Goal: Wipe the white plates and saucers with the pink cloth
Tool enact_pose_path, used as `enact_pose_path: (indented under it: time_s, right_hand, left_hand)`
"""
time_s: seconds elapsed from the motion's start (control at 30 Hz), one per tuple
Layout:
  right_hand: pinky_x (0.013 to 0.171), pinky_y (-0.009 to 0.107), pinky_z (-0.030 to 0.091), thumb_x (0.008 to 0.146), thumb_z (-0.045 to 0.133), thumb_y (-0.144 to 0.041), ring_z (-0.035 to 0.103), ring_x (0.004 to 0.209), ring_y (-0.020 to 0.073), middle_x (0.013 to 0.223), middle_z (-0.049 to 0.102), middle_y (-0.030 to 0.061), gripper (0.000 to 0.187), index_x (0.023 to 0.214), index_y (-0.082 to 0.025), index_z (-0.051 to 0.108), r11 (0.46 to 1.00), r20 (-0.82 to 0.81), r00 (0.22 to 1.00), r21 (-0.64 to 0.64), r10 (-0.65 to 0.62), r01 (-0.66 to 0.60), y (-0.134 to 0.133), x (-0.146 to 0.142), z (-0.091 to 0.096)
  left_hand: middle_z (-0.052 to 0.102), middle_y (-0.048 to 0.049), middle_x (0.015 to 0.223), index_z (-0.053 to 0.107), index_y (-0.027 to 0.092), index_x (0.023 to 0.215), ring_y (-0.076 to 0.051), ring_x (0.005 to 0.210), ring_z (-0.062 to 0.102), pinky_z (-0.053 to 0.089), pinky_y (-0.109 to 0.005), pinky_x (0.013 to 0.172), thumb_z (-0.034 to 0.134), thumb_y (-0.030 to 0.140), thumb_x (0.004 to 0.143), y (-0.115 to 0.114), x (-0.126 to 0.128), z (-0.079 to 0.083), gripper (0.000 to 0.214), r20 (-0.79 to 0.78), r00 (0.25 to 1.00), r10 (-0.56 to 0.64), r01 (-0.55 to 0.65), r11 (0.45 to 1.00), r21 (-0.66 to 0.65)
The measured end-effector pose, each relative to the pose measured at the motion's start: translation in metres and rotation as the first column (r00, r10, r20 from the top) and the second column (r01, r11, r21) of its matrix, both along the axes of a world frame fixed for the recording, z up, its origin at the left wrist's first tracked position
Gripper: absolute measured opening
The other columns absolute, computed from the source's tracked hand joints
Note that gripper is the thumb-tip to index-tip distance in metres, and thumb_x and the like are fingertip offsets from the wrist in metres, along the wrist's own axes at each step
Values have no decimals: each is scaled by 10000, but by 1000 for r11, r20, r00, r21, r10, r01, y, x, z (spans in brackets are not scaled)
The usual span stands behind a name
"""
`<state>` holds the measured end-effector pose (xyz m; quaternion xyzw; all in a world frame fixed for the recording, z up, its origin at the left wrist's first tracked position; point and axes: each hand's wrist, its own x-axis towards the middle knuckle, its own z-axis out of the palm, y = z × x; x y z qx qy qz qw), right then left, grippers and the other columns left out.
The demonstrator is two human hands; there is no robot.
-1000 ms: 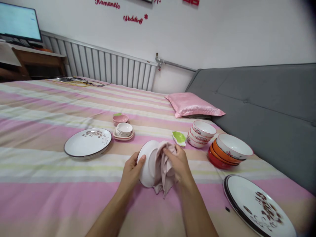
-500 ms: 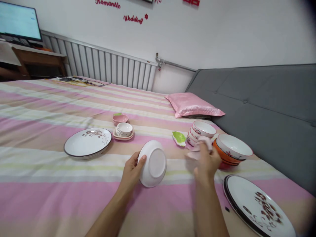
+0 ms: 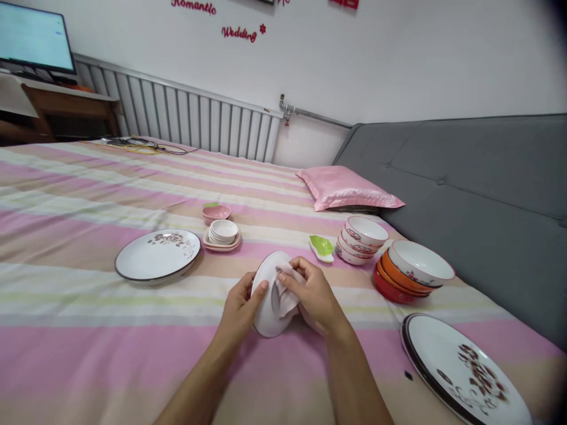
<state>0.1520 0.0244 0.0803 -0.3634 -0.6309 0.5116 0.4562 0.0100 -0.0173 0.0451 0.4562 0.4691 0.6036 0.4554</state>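
Observation:
My left hand [image 3: 243,300] grips the left rim of a white dish [image 3: 264,316], tilted on edge above the bed with its underside toward me. In my right hand [image 3: 315,295] is a pale pink cloth [image 3: 287,300], pressed against the dish's base. Part of the dish is hidden by the cloth and fingers. Beyond my hands lies a green leaf-shaped dish [image 3: 322,247]. To its right stand stacked white bowls with red rims [image 3: 362,236] and a stack of orange and red bowls [image 3: 394,280] topped by a white bowl [image 3: 420,262].
Flat plates with brown flowers lie at left [image 3: 150,260] and at lower right [image 3: 473,366]. Small white dishes [image 3: 222,230] sit on pink square ones, near pink bowls [image 3: 217,212]. A pink pillow [image 3: 348,186] rests by the grey headboard [image 3: 465,159]. Cables [image 3: 148,144] lie at the far edge.
My right hand has moved left from beside the stacked bowls, bringing the cloth onto the dish's underside. My left hand still holds the dish in nearly the same place.

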Motion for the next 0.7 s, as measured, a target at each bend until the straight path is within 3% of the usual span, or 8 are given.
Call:
enact_pose_path:
  time_s: [0.2,0.33,0.4,0.57,0.7]
  right_hand:
    - [683,269,444,761,607,-273,549,743,159,835,605,17,137,866,-222,679,966,197,978,259,-67,14,0,-7,4]
    - [778,305,448,719,653,-270,526,920,204,949,559,52,150,860,-264,702,923,128,975,366,-181,123,4,-9,0]
    - [803,304,436,729,642,-272,518,945,202,989,564,53,156,875,-264,696,912,86,972,373,-219,172,8,-10,-3]
    - [693,265,412,802,566,-358,511,710,146,849,615,20,243,972,-209,655,897,70,933,307,-354,318,20,-4,-16]
    - [639,245,401,802,562,-398,518,684,142,765,630,7,256,872,-168,650,873,64,889,234,-453,428,26,2,-23]
  left_hand:
    - [619,-78,1034,541,167,1114,-230,956,559,449,-308,816,669,319,724,0,2,-1,437,-65,992,-109,117,984,135]
    - [607,-92,1091,522,173,1148,-241,968,560,452,-309,805,666,331,725,-1,2,-1,474,-83,986,-147,158,977,146]
    - [609,-91,1092,528,178,1154,-240,952,566,451,-305,791,664,342,725,-3,3,0,479,-101,983,-154,167,976,141]
    - [610,-83,1062,537,194,1148,-240,937,568,445,-296,773,642,328,750,-7,4,5,433,-178,965,-195,218,968,125]
    - [608,-80,1076,528,212,1153,-237,942,570,446,-296,773,626,323,766,-10,5,8,414,-205,951,-233,261,957,124]
